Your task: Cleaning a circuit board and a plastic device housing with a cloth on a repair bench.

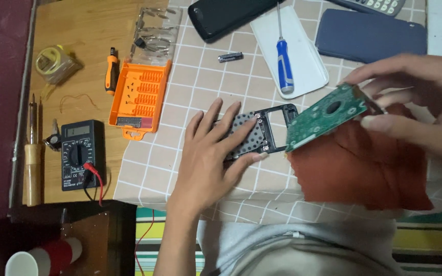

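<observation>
My left hand (208, 153) lies flat on a black perforated drive enclosure (262, 130), pressing it against the checked tablecloth. My right hand (415, 97) grips a hard drive (328, 115) with its green circuit board facing up, tilted, its lower corner at the open end of the enclosure. A rust-red cloth (364, 168) lies beneath the drive.
A blue-handled screwdriver (284, 64) rests on a white tray (308, 51). An orange bit set (139, 94), a small orange screwdriver (111, 69), a black multimeter (82, 153), a wooden-handled tool (31, 163), a tape measure (52, 61) and dark cases (369, 36) surround the work.
</observation>
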